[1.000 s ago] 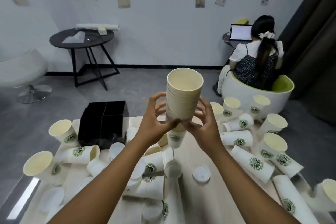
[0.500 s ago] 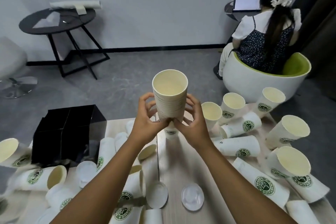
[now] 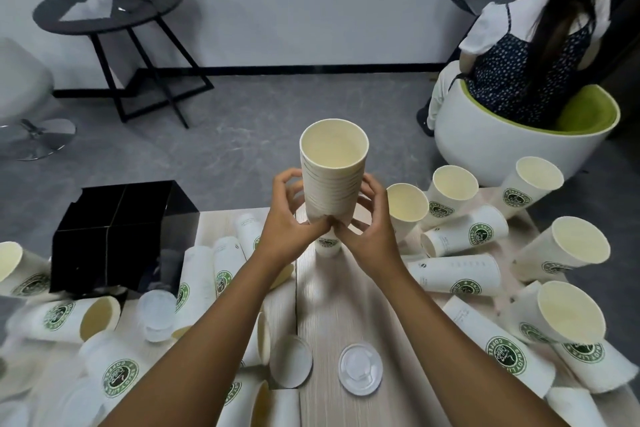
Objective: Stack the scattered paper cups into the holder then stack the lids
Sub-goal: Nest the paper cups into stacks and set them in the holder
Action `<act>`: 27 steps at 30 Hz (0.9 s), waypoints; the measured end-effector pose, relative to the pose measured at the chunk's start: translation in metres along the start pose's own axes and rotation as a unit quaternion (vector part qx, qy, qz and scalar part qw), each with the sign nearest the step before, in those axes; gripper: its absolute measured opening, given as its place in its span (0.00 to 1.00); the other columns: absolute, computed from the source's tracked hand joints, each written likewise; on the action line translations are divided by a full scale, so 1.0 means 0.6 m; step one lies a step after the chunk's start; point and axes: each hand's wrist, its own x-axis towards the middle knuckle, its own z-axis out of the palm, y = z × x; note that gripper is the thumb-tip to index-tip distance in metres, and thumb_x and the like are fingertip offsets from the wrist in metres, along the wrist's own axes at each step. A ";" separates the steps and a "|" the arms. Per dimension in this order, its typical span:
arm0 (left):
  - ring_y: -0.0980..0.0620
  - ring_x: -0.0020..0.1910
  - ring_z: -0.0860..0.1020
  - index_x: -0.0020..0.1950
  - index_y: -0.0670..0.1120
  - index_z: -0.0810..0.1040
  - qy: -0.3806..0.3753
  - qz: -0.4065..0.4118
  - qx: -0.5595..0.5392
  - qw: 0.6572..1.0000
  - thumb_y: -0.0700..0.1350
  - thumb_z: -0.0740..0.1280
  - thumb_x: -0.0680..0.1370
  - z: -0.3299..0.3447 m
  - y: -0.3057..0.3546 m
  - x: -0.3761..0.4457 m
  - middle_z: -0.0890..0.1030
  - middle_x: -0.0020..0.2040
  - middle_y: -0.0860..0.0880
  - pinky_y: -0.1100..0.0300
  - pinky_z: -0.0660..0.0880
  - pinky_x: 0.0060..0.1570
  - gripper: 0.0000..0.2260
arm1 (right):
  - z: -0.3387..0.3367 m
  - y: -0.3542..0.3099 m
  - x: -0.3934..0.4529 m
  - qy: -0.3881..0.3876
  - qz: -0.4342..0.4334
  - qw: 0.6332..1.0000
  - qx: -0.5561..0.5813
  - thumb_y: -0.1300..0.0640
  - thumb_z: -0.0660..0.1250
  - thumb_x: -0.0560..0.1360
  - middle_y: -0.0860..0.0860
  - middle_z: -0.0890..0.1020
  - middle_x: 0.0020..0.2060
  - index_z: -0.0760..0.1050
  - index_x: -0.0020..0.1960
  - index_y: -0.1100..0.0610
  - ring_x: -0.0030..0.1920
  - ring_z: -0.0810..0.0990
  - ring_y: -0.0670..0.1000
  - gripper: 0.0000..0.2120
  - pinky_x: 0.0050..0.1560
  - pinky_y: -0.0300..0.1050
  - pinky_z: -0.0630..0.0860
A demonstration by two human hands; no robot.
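Gripped the stack of cups [image 3: 332,180] upright with left hand [image 3: 289,218] and right hand [image 3: 369,224]; black holder [image 3: 121,232] at nine o'clock, lid [image 3: 360,369] at six.

Upright nested cup stack [image 3: 331,180]; loose cups [image 3: 456,276] scattered on table.
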 end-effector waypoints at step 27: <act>0.59 0.68 0.76 0.69 0.59 0.71 0.093 -0.102 0.104 0.985 0.44 0.81 0.69 -0.177 -0.058 -0.329 0.79 0.67 0.59 0.49 0.77 0.65 0.33 | 0.039 0.045 -0.251 -0.164 0.119 0.975 -0.088 0.57 0.79 0.72 0.37 0.72 0.69 0.66 0.70 0.32 0.66 0.73 0.40 0.37 0.59 0.42 0.75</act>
